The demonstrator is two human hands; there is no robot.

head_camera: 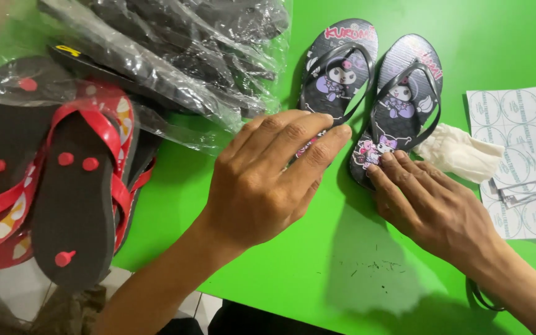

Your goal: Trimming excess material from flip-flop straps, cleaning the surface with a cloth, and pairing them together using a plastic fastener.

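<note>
Here, at upper centre of the frame, my left hand [267, 180] lay flat and spread on the left sandal [336, 68], right hand [426, 201] fingertips pressed to the right sandal [401, 99] heel — pairing them, I judged — next calling for a proper grasp.

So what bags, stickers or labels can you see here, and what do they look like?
Clear plastic bags: top left on the green table, crinkly, holding black sandals.
Sticker sheet: right edge, white, rows of round pale labels.
Loose label strips: lying on that sheet, small and white.
No screens or signs.
</note>
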